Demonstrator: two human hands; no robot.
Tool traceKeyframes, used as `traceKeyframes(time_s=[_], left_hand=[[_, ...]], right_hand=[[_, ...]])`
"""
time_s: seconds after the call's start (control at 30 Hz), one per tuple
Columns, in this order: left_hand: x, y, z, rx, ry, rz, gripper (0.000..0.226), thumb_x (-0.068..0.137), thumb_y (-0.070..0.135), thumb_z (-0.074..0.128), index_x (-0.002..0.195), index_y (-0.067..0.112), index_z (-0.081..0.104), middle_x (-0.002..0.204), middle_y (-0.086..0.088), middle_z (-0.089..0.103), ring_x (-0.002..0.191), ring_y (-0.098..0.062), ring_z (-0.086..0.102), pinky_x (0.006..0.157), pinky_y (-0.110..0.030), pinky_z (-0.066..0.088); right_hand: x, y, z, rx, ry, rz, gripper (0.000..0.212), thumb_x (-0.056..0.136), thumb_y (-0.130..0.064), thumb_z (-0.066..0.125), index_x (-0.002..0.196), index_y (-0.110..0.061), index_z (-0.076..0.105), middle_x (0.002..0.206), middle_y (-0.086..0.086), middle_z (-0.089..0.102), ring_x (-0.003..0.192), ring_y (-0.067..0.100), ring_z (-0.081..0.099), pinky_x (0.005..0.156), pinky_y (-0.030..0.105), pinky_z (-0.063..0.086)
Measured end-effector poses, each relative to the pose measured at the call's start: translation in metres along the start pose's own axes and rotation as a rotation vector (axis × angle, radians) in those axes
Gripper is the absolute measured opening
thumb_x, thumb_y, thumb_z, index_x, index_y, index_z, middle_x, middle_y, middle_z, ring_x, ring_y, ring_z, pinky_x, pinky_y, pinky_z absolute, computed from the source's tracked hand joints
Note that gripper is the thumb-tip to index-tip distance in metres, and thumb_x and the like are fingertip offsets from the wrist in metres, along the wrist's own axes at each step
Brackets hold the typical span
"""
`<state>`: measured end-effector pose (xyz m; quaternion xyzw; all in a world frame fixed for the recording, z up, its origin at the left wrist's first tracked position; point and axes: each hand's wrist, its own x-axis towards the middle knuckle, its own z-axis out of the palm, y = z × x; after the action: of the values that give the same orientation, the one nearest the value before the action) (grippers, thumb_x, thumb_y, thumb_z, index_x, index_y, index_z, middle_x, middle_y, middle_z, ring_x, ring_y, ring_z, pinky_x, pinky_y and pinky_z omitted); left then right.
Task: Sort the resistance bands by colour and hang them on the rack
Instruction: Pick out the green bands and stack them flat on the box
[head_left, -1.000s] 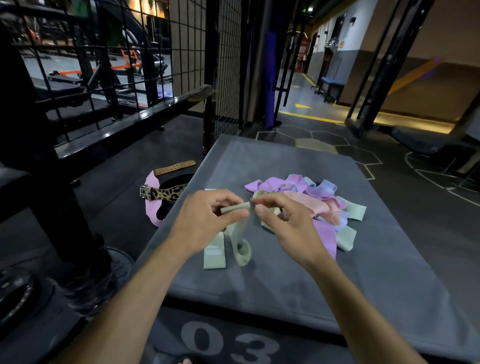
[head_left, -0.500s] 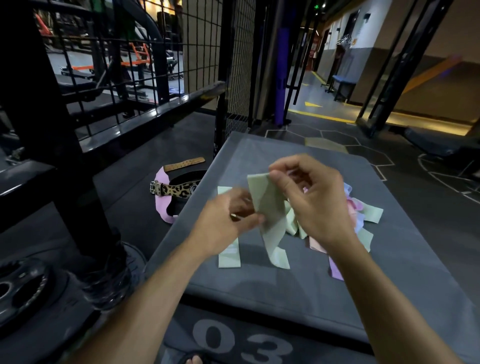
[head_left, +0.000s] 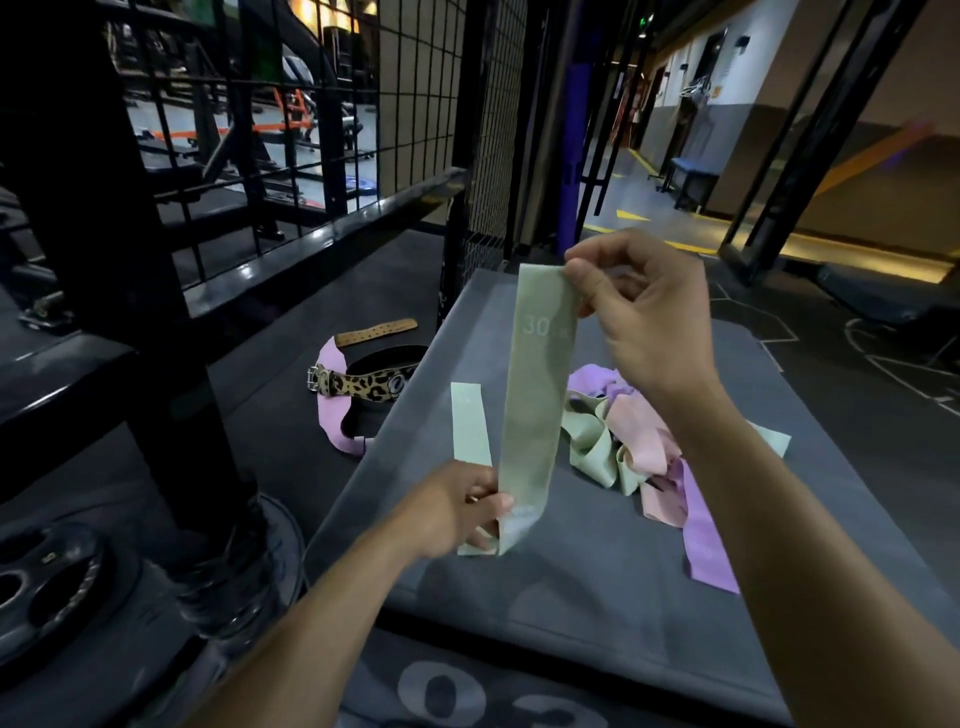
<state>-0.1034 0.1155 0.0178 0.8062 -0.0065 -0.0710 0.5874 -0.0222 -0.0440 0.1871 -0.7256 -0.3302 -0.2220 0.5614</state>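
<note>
Head view: the right hand pinches the top of a pale green band and the left hand pinches its bottom, above the grey box. Best keep it taut and untwisted (the "30" faces up). Its long axis runs nearly vertical, top leaning slightly right.

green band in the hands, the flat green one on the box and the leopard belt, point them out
held green band (head_left: 537, 395), head view, middle of strip
flat green band (head_left: 469, 423), head view, upper half
leopard belt (head_left: 371, 384), head view, patterned strap
</note>
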Motion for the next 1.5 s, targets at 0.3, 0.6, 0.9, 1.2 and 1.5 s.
traceKeyframes(time_s=[0.3, 0.6, 0.9, 1.2, 1.5], left_hand=[[0.002, -0.010, -0.019, -0.102, 0.126, -0.270, 0.029, 0.083, 0.025, 0.083, 0.100, 0.008, 0.067, 0.093, -0.011, 0.077, 0.074, -0.019, 0.067, 0.073, -0.036, 0.056], [0.015, -0.012, -0.025, 0.034, 0.111, -0.432, 0.025, 0.095, 0.011, 0.068, 0.085, 0.014, 0.045, 0.068, -0.009, 0.069, 0.043, -0.015, 0.063, 0.043, -0.030, 0.053], [0.032, -0.016, -0.024, 0.222, 0.107, -0.449, 0.014, 0.097, 0.017, 0.062, 0.085, 0.015, 0.054, 0.093, -0.015, 0.071, 0.068, -0.030, 0.072, 0.061, -0.047, 0.063], [0.035, -0.014, -0.025, 0.228, 0.024, -0.433, 0.010, 0.100, 0.013, 0.056, 0.091, 0.010, 0.054, 0.071, -0.013, 0.071, 0.047, -0.020, 0.064, 0.052, -0.034, 0.060], [0.031, -0.015, -0.027, 0.257, 0.010, -0.408, 0.008, 0.100, 0.014, 0.057, 0.093, 0.011, 0.052, 0.078, -0.015, 0.074, 0.051, -0.021, 0.067, 0.055, -0.037, 0.062]], right_hand=[[0.044, 0.128, 0.051, -0.090, -0.074, 0.280, 0.008, 0.089, -0.002, 0.071, 0.086, -0.010, 0.071, 0.069, 0.000, 0.067, 0.051, 0.006, 0.058, 0.060, 0.024, 0.052], [0.027, 0.232, 0.129, -0.156, -0.245, 0.465, 0.025, 0.086, -0.003, 0.075, 0.072, -0.024, 0.069, 0.071, -0.003, 0.068, 0.063, 0.005, 0.058, 0.072, 0.025, 0.049], [0.013, 0.260, 0.156, -0.361, -0.275, 0.462, 0.007, 0.085, -0.011, 0.072, 0.083, -0.017, 0.076, 0.077, -0.004, 0.071, 0.075, 0.011, 0.064, 0.078, 0.023, 0.050], [0.006, 0.272, 0.170, -0.411, -0.276, 0.459, 0.016, 0.083, -0.011, 0.067, 0.075, -0.023, 0.071, 0.076, -0.008, 0.071, 0.076, 0.013, 0.067, 0.076, 0.024, 0.053], [0.018, 0.267, 0.161, -0.538, -0.514, 0.459, 0.016, 0.091, -0.015, 0.063, 0.095, -0.017, 0.078, 0.095, -0.002, 0.075, 0.084, 0.009, 0.060, 0.074, 0.014, 0.037]])
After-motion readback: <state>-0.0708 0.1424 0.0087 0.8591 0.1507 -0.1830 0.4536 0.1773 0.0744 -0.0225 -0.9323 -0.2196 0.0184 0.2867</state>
